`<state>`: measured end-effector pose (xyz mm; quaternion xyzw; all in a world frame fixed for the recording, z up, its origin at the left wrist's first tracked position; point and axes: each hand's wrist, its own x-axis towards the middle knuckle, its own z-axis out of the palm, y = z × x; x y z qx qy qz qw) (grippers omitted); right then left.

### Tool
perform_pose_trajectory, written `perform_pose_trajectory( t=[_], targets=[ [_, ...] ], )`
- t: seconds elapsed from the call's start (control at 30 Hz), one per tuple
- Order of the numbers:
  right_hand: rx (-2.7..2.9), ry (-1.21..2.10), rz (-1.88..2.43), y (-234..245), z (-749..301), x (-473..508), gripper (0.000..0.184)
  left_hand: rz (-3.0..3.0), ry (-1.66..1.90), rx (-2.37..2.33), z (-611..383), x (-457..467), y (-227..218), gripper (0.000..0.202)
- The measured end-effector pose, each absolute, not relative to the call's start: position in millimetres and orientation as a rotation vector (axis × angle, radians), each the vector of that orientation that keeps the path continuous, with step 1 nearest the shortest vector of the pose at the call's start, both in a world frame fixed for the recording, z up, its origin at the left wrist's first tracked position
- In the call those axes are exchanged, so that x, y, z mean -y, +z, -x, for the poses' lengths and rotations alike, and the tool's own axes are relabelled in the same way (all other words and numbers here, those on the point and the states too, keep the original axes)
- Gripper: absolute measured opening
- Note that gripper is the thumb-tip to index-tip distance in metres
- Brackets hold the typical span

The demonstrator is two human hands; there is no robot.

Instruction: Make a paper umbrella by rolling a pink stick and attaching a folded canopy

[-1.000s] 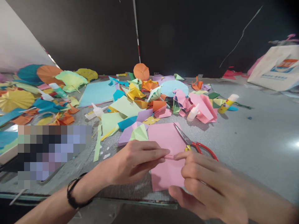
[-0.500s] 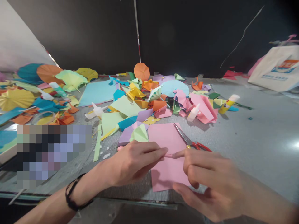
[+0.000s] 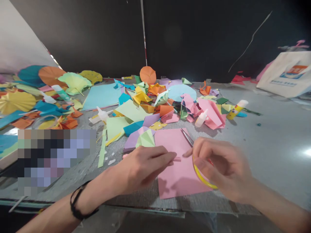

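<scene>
My left hand (image 3: pixel 152 163) lies over a thin pink paper roll (image 3: pixel 178 159), its fingers together and bent down onto it. One end of the roll shows past the fingertips; most of it is hidden under the hand. Beneath is a flat pink sheet of paper (image 3: pixel 175 184). My right hand (image 3: pixel 221 168) is closed on the scissors (image 3: pixel 205 182), thumb and fingers at the yellow handle loop. The blade points away, over the sheet's far right edge, and a bit of red handle shows behind the fingers.
Coloured paper scraps lie heaped beyond the sheet. Among them stand a small white glue bottle (image 3: pixel 201 118) and a yellow glue stick (image 3: pixel 237 109). Paper fans (image 3: pixel 17 103) lie at left, beside a blurred-out patch. A white bag (image 3: pixel 286 74) sits at far right. The table's edge runs close in front.
My right hand has moved from the paper roll up to the scissors and closed on their handle. The yellow loop now shows. My left hand stays on the roll.
</scene>
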<state>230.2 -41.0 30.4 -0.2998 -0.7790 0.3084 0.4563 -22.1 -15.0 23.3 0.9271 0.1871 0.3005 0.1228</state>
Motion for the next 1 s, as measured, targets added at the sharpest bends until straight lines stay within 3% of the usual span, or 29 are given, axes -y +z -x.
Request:
perform_pose_trajectory(
  t=[0.07,0.17,0.27,0.57,0.83,1.0],
  targets=[
    [1.952,0.519,0.705,30,-229,40,0.009,-2.328,0.930,-0.560,19,13,23,0.024],
    [2.077,0.387,0.684,27,-226,40,0.029,-1.741,0.743,-0.592,14,10,25,0.025],
    [2.116,0.488,0.669,21,-222,39,0.024,-1.428,0.555,-0.558,12,8,24,0.027],
    [1.982,0.755,0.861,13,-215,31,0.005,-1.501,0.499,-0.689,14,4,9,0.045],
    [1.917,0.904,0.995,6,-211,31,0.016,-1.521,0.364,-0.679,20,-5,11,0.046],
    [1.834,0.960,1.002,-2,-213,28,0.019,-1.395,0.438,-0.604,17,-3,15,0.036]
  ],
)
